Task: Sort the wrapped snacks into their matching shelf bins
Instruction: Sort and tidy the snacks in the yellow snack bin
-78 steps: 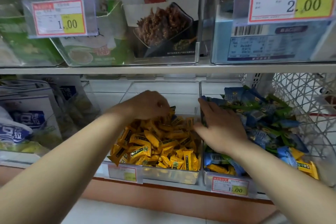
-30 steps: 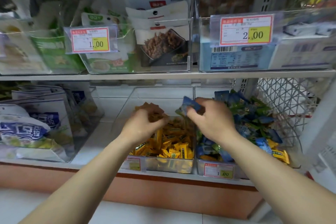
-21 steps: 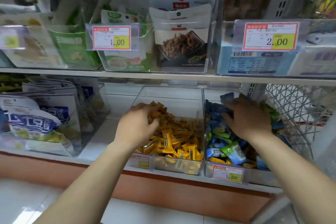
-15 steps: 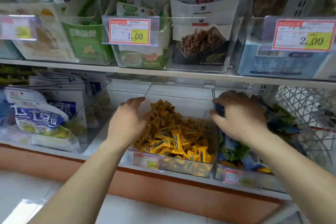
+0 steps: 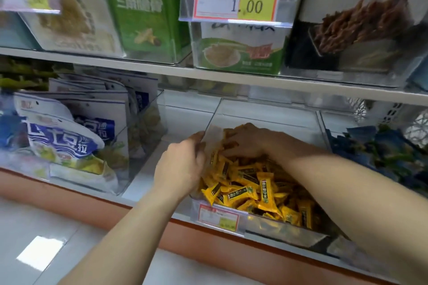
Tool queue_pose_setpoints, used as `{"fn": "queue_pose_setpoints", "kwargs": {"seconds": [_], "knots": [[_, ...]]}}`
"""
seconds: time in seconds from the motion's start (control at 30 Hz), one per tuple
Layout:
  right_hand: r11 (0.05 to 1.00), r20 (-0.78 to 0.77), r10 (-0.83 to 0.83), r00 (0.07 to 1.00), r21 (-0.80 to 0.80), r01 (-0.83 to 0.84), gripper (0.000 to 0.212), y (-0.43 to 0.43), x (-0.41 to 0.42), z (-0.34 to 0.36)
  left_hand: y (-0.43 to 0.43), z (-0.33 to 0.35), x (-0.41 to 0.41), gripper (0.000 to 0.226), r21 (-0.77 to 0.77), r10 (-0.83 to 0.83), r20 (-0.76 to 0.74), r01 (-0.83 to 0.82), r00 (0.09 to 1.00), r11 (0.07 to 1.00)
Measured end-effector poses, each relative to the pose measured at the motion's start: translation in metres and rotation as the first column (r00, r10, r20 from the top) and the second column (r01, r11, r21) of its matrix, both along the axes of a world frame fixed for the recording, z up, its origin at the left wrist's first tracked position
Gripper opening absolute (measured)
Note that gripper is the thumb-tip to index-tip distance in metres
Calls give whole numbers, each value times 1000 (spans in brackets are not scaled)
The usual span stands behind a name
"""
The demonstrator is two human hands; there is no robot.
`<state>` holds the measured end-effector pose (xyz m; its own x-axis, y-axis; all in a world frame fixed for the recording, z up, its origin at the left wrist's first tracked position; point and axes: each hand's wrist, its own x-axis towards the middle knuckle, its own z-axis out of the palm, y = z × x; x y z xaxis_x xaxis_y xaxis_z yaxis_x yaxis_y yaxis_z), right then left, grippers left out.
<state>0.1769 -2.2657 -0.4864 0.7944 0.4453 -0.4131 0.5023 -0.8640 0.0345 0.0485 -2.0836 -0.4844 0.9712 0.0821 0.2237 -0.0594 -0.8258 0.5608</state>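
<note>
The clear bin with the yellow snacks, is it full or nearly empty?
Fairly full: yellow wrapped snacks heap above the front wall of the clear bin; its rear looks bare.

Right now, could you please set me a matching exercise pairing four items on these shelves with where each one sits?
Things:
1. yellow snacks
2. blue snacks
3. green box
4. white-blue bags

Places:
A. upper shelf
B. left bin
C. middle bin
D. right bin

Pairs: 1-C; 2-D; 3-A; 4-B
</note>
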Motion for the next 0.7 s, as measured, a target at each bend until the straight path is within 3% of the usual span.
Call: {"fn": "queue_pose_setpoints", "kwargs": {"seconds": [0.1, 0.13, 0.23, 0.33, 0.4, 0.47, 0.5, 0.6, 0.7], "knots": [[991, -15, -74, 997, -110, 72, 108, -25, 0, 12, 1, 0, -1, 46, 4, 22, -11, -22, 1000, 1000], [983, -38, -91, 995, -162, 84, 109, -35, -3, 18, 0, 0, -1, 46, 3, 26, -15, -26, 1000, 1000], [976, -109, -141, 984, -184, 119, 72, -65, -10, 38, -2, 1, -1, 46, -25, 17, -23, -18, 1000, 1000], [982, 75, -39, 996, -184, 53, 49, -74, -14, 58, -3, 1, -1, 47, -71, -3, -21, 2, 1000, 997], [998, 184, -20, 983, 64, 8, 31, -62, -12, 57, -3, 1, -3, 46, -86, -7, -15, 6, 1000, 996], [932, 79, -46, 996, 363, 14, 26, -38, -7, 48, -3, 1, -4, 47, -91, -11, -10, 10, 1000, 996], [913, 6, -41, 999, 406, 35, 32, -25, -2, 41, -3, 1, -4, 47, -89, -12, -7, 12, 1000, 996], [960, -177, -111, 978, 235, 152, 56, 2, 8, 11, -2, 0, -6, 45, -82, -11, -4, 10, 1000, 997], [979, -125, -200, 972, 3, 202, 75, 0, 14, -9, 0, -2, -5, 45, -60, -12, -9, 12, 1000, 998]]}}
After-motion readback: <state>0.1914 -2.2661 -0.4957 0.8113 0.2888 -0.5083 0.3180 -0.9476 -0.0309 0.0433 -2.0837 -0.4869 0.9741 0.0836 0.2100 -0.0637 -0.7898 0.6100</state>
